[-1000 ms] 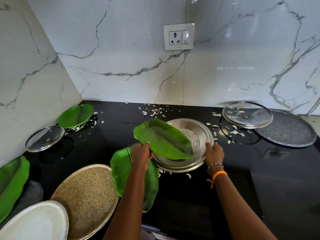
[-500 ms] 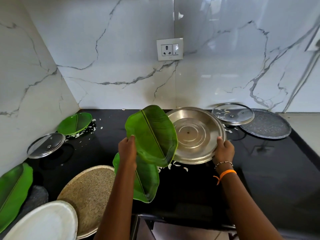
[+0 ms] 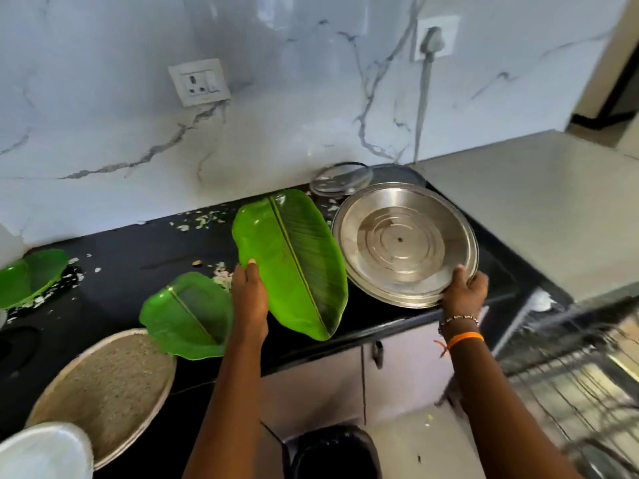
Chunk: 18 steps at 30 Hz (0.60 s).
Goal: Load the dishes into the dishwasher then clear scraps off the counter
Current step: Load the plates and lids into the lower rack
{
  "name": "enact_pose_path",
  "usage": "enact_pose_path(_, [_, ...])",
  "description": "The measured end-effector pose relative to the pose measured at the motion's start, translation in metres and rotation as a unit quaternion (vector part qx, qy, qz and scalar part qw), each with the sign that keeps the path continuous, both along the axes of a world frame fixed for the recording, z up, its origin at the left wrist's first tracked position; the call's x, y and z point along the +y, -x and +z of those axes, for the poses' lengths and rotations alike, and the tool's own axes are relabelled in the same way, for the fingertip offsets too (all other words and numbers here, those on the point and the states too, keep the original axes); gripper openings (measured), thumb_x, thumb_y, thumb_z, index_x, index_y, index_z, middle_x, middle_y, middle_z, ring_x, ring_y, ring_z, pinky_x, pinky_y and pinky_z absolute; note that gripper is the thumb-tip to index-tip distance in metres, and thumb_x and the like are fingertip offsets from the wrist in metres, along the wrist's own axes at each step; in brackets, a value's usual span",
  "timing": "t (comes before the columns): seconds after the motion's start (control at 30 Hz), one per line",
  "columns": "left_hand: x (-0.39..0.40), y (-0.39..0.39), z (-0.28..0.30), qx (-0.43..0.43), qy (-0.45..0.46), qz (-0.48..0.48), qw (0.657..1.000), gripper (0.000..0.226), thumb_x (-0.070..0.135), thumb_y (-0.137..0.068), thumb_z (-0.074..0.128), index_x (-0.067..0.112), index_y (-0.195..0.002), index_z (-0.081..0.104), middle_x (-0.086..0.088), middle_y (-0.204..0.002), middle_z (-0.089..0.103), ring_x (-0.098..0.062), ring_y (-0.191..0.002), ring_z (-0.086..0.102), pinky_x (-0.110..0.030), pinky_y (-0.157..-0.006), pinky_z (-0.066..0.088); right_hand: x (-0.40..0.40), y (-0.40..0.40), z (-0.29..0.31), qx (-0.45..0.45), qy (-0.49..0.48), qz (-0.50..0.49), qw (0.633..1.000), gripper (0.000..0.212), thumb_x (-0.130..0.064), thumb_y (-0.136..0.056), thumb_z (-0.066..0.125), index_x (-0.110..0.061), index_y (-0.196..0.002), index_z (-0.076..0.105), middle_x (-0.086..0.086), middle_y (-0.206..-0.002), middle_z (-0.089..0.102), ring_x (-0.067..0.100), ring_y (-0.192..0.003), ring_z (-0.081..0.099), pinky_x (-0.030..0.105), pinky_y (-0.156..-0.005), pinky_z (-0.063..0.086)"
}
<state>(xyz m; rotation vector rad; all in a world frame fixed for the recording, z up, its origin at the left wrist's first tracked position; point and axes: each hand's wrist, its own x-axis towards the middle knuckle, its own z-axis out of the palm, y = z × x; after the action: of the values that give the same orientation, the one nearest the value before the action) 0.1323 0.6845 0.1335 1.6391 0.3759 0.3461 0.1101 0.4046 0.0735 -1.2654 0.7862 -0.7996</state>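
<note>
At my far left a white round plate (image 3: 41, 451) sits at the counter's near edge, with a speckled beige round platter (image 3: 103, 392) just behind it and a small green leaf-shaped dish (image 3: 31, 276) farther back among pale scraps (image 3: 204, 221) scattered on the black stone counter (image 3: 121, 271). A second green leaf-shaped plate (image 3: 186, 314) lies flat on the counter, just left of my left wrist.

My left hand (image 3: 249, 299) grips a long green banana-leaf-shaped plate (image 3: 294, 261) by its left edge, thumb on top and the other fingers hidden underneath. It is lifted and tilted, its long axis running from the wall down toward me. Touching or nearly touching its right edge is a round stainless-steel plate (image 3: 404, 243), which my right hand (image 3: 465, 288) pinches at the near rim, thumb over the lip; it too is raised off the counter and tipped up toward me. A glass lid (image 3: 340, 178) rests behind it.

The open dishwasher's wire rack (image 3: 570, 368) lies low at my right, beyond my right arm. So the steel plate is the nearer dish to load, I judge, and the leaf plate must cross over after it, turned so its length slots between the tines.
</note>
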Motion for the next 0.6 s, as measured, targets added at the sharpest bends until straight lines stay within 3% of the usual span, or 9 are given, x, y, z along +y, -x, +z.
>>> enact_pose_path(0.1, [-0.041,0.022,0.002,0.011,-0.011,-0.047,0.999,0.031,0.042,-0.086,0.043,0.018,-0.100,0.057,-0.014,-0.102,0.063,-0.032,-0.097,0.059,-0.044,-0.090,0.049,-0.037,0.042,-0.001,-0.013,0.015,-0.041,0.999,0.005,-0.010,-0.093,0.049,-0.008,-0.094,0.045,-0.005,-0.072,0.045,0.014,-0.073,0.044,0.010,-0.053,0.036])
enact_pose_path(0.2, [-0.092,0.058,0.009,-0.012,-0.049,-0.087,0.995,0.014,0.018,-0.096,0.046,0.012,-0.085,0.050,-0.001,-0.073,0.050,-0.016,-0.068,0.049,-0.012,-0.060,0.042,-0.080,0.100,-0.009,-0.006,0.037,-0.061,0.997,0.015,-0.005,-0.092,0.051,0.006,-0.103,0.051,0.009,-0.088,0.050,0.016,-0.085,0.044,0.003,-0.060,0.036])
enact_pose_path(0.23, [-0.113,0.073,0.006,-0.015,-0.060,-0.099,0.993,0.016,0.014,-0.096,0.046,0.013,-0.081,0.049,0.000,-0.071,0.048,-0.012,-0.065,0.045,-0.009,-0.052,0.037,-0.097,0.127,-0.014,0.005,0.040,-0.072,0.997,0.021,-0.007,-0.092,0.052,0.010,-0.106,0.051,0.010,-0.092,0.050,0.016,-0.086,0.044,0.006,-0.063,0.037])
enact_pose_path(0.33, [-0.170,0.126,-0.013,0.006,-0.044,-0.151,0.988,0.004,0.010,-0.089,0.057,0.013,-0.089,0.054,-0.001,-0.077,0.055,-0.012,-0.068,0.051,-0.016,-0.056,0.042,-0.143,0.217,-0.030,0.032,0.040,-0.109,0.993,0.025,-0.010,-0.092,0.052,0.009,-0.107,0.049,0.010,-0.092,0.050,0.018,-0.082,0.047,0.020,-0.072,0.040])
enact_pose_path(0.43, [-0.226,0.179,-0.035,0.049,-0.021,-0.199,0.979,0.018,0.000,-0.083,0.060,0.017,-0.085,0.052,-0.007,-0.083,0.059,-0.020,-0.074,0.054,-0.028,-0.065,0.045,-0.186,0.308,-0.042,0.080,0.048,-0.150,0.984,0.016,-0.009,-0.093,0.051,0.003,-0.103,0.050,0.009,-0.091,0.049,0.018,-0.078,0.046,0.018,-0.066,0.035])
enact_pose_path(0.53, [-0.290,0.237,-0.050,0.106,-0.020,-0.261,0.959,0.022,-0.006,-0.080,0.054,0.011,-0.093,0.051,-0.005,-0.077,0.055,-0.019,-0.066,0.051,-0.020,-0.051,0.044,-0.232,0.389,-0.053,0.127,0.039,-0.189,0.973,0.008,-0.009,-0.092,0.051,-0.005,-0.098,0.049,0.006,-0.083,0.049,0.017,-0.083,0.044,0.021,-0.068,0.031])
enact_pose_path(0.6, [-0.304,0.245,-0.059,0.138,-0.017,-0.272,0.952,0.034,0.002,-0.071,0.056,-0.001,-0.104,0.051,-0.013,-0.081,0.057,-0.022,-0.063,0.051,-0.024,-0.053,0.044,-0.238,0.402,-0.062,0.149,0.032,-0.189,0.970,0.014,-0.009,-0.091,0.052,0.000,-0.102,0.051,0.009,-0.090,0.052,0.020,-0.086,0.047,0.023,-0.070,0.032])
